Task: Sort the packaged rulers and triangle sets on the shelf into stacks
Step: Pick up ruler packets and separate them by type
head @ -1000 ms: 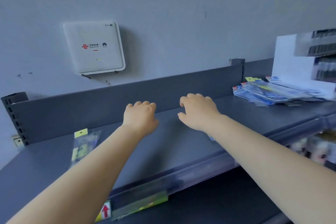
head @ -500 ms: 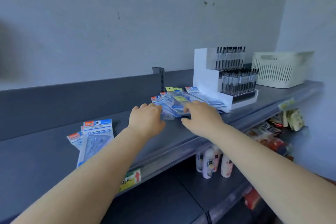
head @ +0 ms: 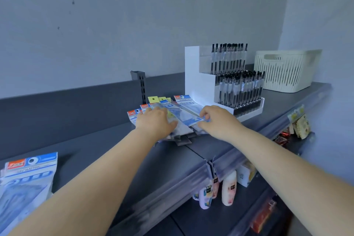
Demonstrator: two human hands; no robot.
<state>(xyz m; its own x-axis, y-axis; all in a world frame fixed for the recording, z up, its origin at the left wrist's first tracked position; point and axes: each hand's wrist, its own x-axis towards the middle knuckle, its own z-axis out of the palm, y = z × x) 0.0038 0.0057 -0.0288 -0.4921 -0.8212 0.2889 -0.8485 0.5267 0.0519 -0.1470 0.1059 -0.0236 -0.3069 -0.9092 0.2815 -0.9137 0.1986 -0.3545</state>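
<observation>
Blue packets [head: 183, 115] now under both hands [head: 156, 120]

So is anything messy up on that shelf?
Yes. The pile of packets beside the white pen display is messy: fanned out, overlapping at different angles, not stacked squarely. The left hand rests on it; the right hand pinches one packet's edge. The pens stand neatly.
</observation>
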